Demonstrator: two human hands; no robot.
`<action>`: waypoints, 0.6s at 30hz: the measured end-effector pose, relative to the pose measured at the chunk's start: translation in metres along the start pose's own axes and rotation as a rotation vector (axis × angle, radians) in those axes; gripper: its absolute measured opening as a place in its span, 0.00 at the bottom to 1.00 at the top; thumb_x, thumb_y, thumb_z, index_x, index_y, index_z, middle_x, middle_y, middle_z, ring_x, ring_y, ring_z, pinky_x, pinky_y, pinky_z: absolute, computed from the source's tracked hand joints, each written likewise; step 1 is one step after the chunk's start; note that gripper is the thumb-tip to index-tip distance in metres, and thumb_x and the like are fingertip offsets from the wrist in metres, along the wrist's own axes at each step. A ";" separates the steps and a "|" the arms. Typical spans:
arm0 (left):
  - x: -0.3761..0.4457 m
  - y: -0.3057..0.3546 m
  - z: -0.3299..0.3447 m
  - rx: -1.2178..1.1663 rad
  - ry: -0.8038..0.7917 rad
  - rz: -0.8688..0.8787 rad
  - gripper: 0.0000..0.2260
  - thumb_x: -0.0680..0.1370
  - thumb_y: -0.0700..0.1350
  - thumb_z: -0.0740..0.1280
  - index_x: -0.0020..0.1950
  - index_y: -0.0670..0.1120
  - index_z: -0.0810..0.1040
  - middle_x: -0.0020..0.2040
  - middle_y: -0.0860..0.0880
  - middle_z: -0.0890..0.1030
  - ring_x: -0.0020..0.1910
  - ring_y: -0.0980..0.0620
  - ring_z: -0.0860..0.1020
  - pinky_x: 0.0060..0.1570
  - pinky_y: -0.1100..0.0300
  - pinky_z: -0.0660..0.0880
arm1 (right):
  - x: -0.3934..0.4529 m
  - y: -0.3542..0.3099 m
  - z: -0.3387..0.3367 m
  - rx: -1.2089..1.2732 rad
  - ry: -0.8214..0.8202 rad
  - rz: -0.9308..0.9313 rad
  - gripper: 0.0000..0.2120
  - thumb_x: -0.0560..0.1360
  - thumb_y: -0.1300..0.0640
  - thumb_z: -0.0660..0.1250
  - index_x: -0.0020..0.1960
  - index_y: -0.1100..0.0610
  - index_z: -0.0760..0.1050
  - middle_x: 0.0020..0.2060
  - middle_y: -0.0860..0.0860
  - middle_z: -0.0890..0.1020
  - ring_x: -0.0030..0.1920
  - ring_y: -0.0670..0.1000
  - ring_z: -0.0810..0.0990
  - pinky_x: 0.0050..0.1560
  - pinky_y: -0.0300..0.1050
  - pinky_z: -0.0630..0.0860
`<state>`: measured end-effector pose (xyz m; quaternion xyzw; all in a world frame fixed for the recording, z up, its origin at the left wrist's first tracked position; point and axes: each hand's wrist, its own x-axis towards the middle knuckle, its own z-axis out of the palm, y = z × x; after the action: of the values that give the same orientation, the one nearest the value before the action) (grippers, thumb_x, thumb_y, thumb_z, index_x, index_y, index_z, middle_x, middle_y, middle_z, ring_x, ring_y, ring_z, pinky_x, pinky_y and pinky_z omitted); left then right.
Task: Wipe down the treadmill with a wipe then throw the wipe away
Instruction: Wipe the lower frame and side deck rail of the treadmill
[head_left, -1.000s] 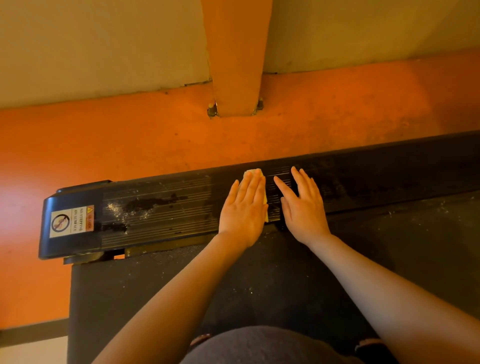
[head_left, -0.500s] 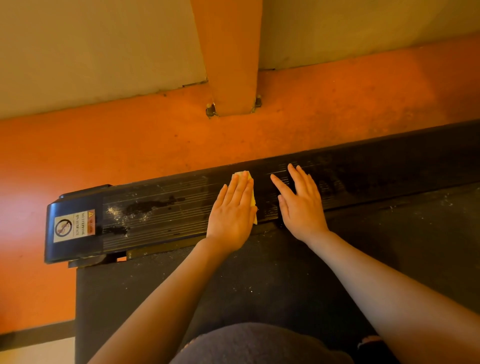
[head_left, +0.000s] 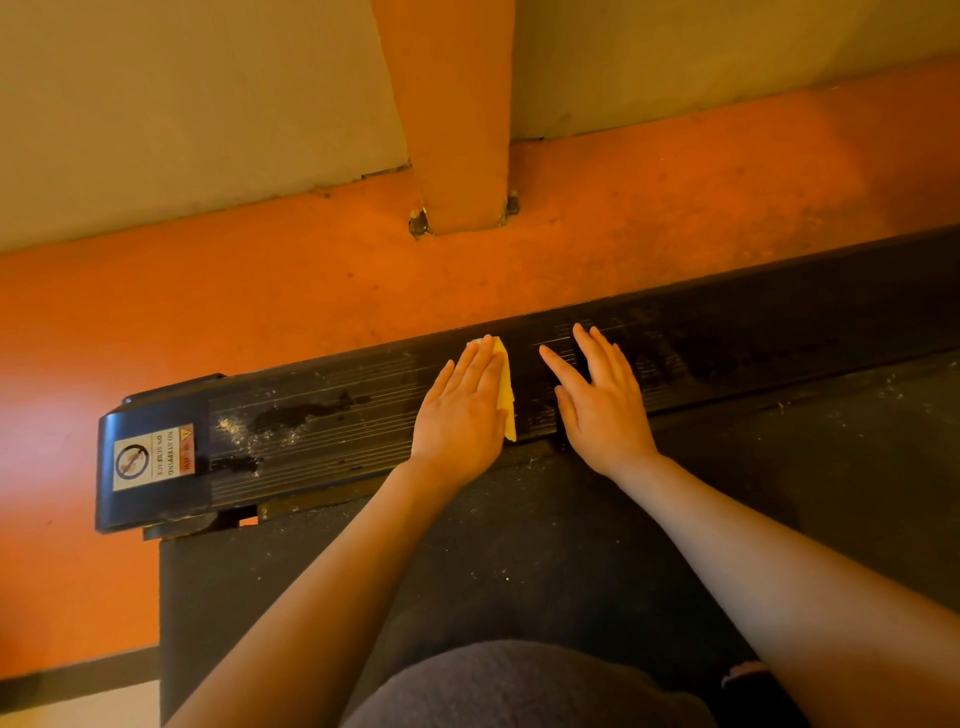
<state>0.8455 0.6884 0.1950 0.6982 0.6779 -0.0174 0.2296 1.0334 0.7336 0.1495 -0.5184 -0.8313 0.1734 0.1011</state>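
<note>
The treadmill's black ribbed side rail (head_left: 332, 415) runs across the view, with pale dust and a dark wet patch on its left part. My left hand (head_left: 462, 410) lies flat on the rail with straight fingers, pressing a yellowish wipe (head_left: 506, 400) whose edge shows along the hand's right side. Just to the right, my right hand (head_left: 602, 400) rests flat on the rail with fingers spread, holding nothing. The dark running belt (head_left: 519, 545) lies below the rail, under my forearms.
A warning sticker (head_left: 153, 460) marks the rail's left end cap. Orange floor (head_left: 311, 291) lies beyond the rail, with an orange post (head_left: 457, 156) bolted down against a beige wall (head_left: 182, 104). My dark-clad knees show at the bottom.
My left hand has slid the wipe leftward along the rail, away from my right hand. The right hand has stayed in place.
</note>
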 end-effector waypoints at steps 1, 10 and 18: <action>-0.001 -0.001 -0.001 -0.007 0.004 -0.008 0.30 0.85 0.50 0.57 0.81 0.45 0.45 0.82 0.47 0.42 0.80 0.50 0.40 0.75 0.56 0.39 | 0.000 0.000 0.000 0.000 0.002 0.001 0.24 0.81 0.59 0.63 0.76 0.51 0.66 0.78 0.59 0.60 0.79 0.60 0.54 0.75 0.57 0.52; 0.005 0.016 0.002 -0.049 0.052 -0.028 0.30 0.84 0.49 0.59 0.82 0.45 0.47 0.82 0.47 0.45 0.80 0.50 0.43 0.73 0.59 0.39 | 0.000 0.002 0.001 0.011 -0.001 -0.006 0.25 0.81 0.59 0.63 0.77 0.51 0.65 0.78 0.59 0.60 0.79 0.60 0.53 0.75 0.57 0.51; -0.001 0.013 -0.005 -0.064 0.066 -0.049 0.31 0.84 0.50 0.61 0.81 0.45 0.50 0.82 0.47 0.46 0.80 0.50 0.45 0.71 0.60 0.41 | 0.000 0.000 0.002 0.010 0.016 0.004 0.25 0.81 0.59 0.63 0.77 0.51 0.65 0.78 0.60 0.60 0.79 0.60 0.54 0.75 0.57 0.52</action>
<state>0.8566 0.6891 0.2035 0.6738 0.7022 0.0219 0.2289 1.0327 0.7328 0.1472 -0.5207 -0.8286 0.1737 0.1101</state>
